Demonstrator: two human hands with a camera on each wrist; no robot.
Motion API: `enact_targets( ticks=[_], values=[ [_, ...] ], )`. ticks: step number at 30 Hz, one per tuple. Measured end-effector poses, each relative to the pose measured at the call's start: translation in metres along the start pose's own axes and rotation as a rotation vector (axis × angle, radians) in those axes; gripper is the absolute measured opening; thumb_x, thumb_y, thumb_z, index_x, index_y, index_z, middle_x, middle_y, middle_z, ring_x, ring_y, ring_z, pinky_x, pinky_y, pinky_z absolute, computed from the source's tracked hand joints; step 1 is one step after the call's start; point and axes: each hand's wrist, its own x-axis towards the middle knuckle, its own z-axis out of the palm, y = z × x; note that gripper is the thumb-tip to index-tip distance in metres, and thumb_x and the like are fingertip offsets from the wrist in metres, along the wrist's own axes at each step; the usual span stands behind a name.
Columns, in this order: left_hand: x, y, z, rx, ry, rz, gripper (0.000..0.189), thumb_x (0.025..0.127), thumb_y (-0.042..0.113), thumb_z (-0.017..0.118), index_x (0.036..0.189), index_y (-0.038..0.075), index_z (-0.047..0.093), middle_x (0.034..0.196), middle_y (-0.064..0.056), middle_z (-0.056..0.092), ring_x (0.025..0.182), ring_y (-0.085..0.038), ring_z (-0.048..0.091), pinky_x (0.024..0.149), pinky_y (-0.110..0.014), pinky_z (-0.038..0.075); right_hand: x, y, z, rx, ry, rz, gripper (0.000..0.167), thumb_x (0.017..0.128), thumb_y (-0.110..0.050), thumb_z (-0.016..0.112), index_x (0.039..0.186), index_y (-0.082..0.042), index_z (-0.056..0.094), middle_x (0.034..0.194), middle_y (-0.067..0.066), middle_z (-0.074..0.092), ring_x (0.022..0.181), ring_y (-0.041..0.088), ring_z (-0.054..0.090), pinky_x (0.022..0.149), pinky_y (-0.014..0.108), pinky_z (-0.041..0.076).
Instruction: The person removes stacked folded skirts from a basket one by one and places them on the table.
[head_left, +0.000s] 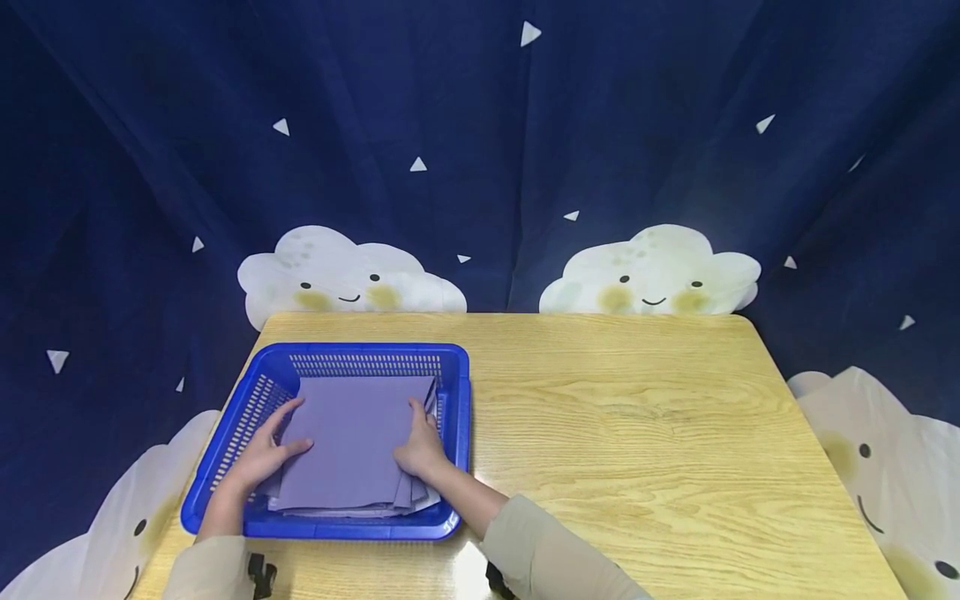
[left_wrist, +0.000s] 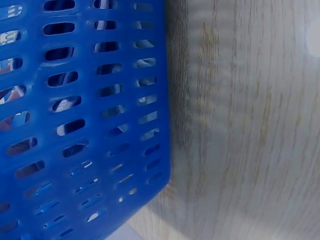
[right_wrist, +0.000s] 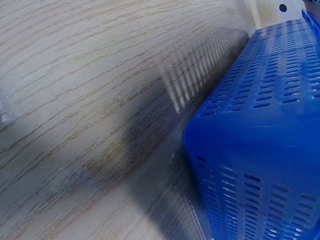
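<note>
A folded greyish-purple cloth lies in a blue plastic basket at the left of the table. Whether it is a garment cannot be told. My left hand is at the cloth's left edge, thumb over its top and index finger stretched forward; its other fingers are mostly hidden. On the right edge rests my right hand, its index finger pointing forward along the cloth. Pale layers show beneath the cloth. Both wrist views show the basket's slotted outer walls, with neither hand visible.
The wooden table extends to the right of the basket. A dark blue curtain with white triangles and smiling clouds hangs behind and at the sides. Black straps show near the left sleeve.
</note>
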Motion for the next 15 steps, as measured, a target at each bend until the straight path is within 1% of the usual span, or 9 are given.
enact_targets(
  ticks=[5, 10, 15],
  values=[
    [-0.0011, -0.0003, 0.0001, -0.006, 0.003, 0.007, 0.073, 0.082, 0.011, 0.066, 0.142, 0.003, 0.025, 0.145, -0.03, 0.015, 0.131, -0.05, 0.011, 0.099, -0.066, 0.013, 0.0006, 0.0008, -0.0004, 0.008, 0.02, -0.028, 0.081, 0.057, 0.011, 0.06, 0.133, -0.004, 0.038, 0.114, 0.025, 0.049, 0.096, 0.036, 0.055, 0.08, 0.043, 0.049],
    [-0.0014, -0.0009, 0.0, -0.018, 0.005, 0.028, 0.073, 0.082, 0.01, 0.066, 0.142, 0.002, 0.026, 0.145, -0.03, 0.015, 0.131, -0.05, 0.01, 0.1, -0.066, 0.013, 0.0013, 0.0015, -0.0006, 0.018, 0.036, -0.04, 0.082, 0.056, 0.011, 0.061, 0.133, -0.003, 0.039, 0.113, 0.023, 0.05, 0.099, 0.036, 0.054, 0.083, 0.044, 0.048],
    [-0.0015, -0.0013, 0.0001, -0.021, 0.022, 0.04, 0.071, 0.081, 0.01, 0.066, 0.141, 0.003, 0.028, 0.145, -0.029, 0.018, 0.131, -0.049, 0.012, 0.099, -0.066, 0.014, 0.0009, 0.0008, -0.0016, 0.021, 0.041, -0.064, 0.083, 0.055, 0.012, 0.06, 0.134, -0.003, 0.039, 0.113, 0.021, 0.051, 0.101, 0.034, 0.053, 0.085, 0.043, 0.047]
  ],
)
